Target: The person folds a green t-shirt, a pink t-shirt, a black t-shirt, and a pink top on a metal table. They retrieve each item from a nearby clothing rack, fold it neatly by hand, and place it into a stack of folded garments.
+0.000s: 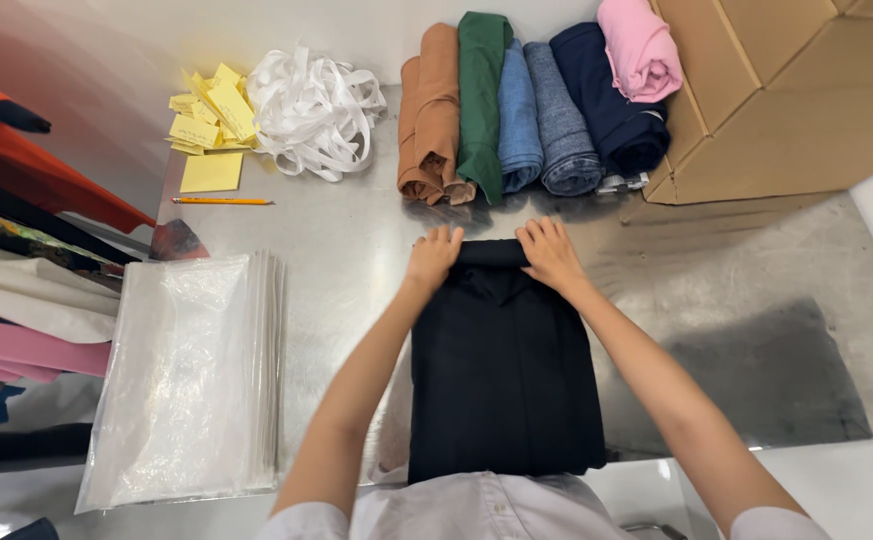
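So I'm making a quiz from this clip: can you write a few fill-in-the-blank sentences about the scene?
1. Both hands, the left hand and the right hand, press on a folded ____ garment.
2. The pencil lies beside a stack of ____ paper slips.
3. The pink roll lies against a ____ box.

Missing words: black; yellow; cardboard

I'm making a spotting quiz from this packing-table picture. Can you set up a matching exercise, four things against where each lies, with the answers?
Things:
1. pencil
2. stack of clear bags
3. pink roll
4. black garment

Places:
A. under the left hand and right hand
B. on top of the navy roll, next to the cardboard box
C. just below the yellow slips
D. near left part of the table

Pairs: 1-C, 2-D, 3-B, 4-A
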